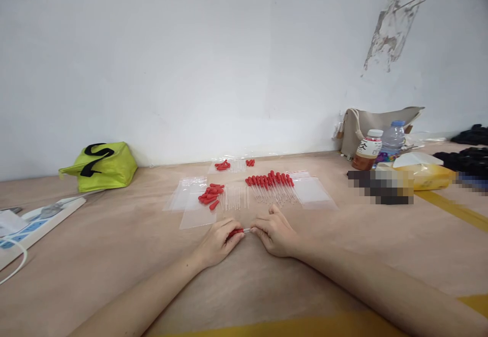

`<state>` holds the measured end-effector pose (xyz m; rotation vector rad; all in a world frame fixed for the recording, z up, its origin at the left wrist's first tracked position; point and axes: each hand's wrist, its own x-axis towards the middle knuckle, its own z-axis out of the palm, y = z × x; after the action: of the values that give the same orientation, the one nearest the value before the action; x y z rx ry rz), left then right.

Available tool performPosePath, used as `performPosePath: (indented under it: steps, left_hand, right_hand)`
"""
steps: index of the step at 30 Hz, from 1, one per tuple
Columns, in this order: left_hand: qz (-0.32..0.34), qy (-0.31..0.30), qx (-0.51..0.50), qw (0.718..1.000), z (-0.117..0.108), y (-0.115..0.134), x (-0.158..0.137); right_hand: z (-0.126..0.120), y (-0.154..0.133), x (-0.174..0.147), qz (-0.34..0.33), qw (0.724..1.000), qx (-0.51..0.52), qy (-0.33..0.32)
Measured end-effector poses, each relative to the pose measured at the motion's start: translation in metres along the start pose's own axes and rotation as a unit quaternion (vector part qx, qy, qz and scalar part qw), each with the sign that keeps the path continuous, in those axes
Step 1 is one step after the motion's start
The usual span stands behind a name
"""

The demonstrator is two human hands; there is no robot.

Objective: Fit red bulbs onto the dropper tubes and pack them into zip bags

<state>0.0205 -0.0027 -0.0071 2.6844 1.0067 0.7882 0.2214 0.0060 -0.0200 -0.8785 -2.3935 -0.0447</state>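
The left hand (221, 238) pinches a small red, rubbery-looking bulb (235, 232) between thumb and fingers; the right hand (276, 233) grips the slim clear tube (246, 230) that meets it. Both are held end to end near the middle of the surface, between its front and back edges, probably so that tube and bulb stay in line. Whether the tube is glass or plastic, I cannot tell.

Beyond the hands, toward the back edge, lie a heap of loose red bulbs (211, 193), a row of bare clear tubes (232, 198) and, to their right, a fan of red-topped droppers (272, 184). The sorting seems meant to keep loose parts apart from joined pieces, all within easy reach.

The surface (114, 245) is a flat brown covering with a yellow strip (305, 327) along its front edge. Its back edge meets a plain white wall (229, 62), scarred at upper right. A lime-green fabric bag (107, 166) sits by the back left corner, a white power strip (38, 230) at the left edge.
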Motion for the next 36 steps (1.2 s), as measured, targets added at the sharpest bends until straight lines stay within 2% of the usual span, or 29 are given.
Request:
performPosePath:
  steps: [4,8,12,14,16,19,21,23,26,31,36]
  left_hand:
    - [0.012,-0.003,0.007,1.0,-0.001,-0.004,0.002]
    - [0.013,0.011,0.006,1.0,-0.005,-0.008,0.003]
    - [-0.033,0.054,-0.02,0.998,-0.007,-0.01,-0.002]
    - [-0.077,0.068,-0.032,0.994,-0.006,-0.011,-0.004]
    - [-0.101,0.059,-0.034,0.993,-0.005,-0.013,-0.005]
    - [-0.091,0.031,-0.022,0.995,-0.005,-0.013,-0.003]
    - [-0.084,0.017,-0.02,0.996,-0.006,-0.013,-0.001]
    - [-0.085,0.008,-0.023,0.996,-0.007,-0.012,0.0]
    - [-0.086,0.002,-0.023,0.996,-0.008,-0.012,0.001]
    - [-0.085,0.002,-0.033,0.996,-0.007,-0.014,0.0]
    - [-0.079,0.0,-0.033,0.996,-0.006,-0.017,0.0]
  right_hand:
    - [0.0,-0.001,0.003,0.006,1.0,-0.002,-0.009]
    - [-0.006,-0.004,0.005,-0.003,0.999,-0.054,-0.006]
    - [-0.018,-0.003,0.003,-0.012,0.992,-0.122,-0.022]
    - [-0.026,0.007,0.003,0.046,0.991,-0.123,-0.012]
    - [-0.034,0.027,0.005,0.167,0.982,-0.084,0.022]
    - [-0.047,0.066,0.014,0.373,0.925,0.001,0.069]
    - [-0.053,0.09,0.02,0.439,0.892,-0.02,0.103]
    - [-0.054,0.107,0.024,0.467,0.877,-0.041,0.104]
    - [-0.046,0.12,0.025,0.483,0.87,-0.053,0.084]
    - [-0.028,0.124,0.022,0.495,0.863,-0.056,0.08]
    - [-0.028,0.121,0.023,0.489,0.867,-0.065,0.069]
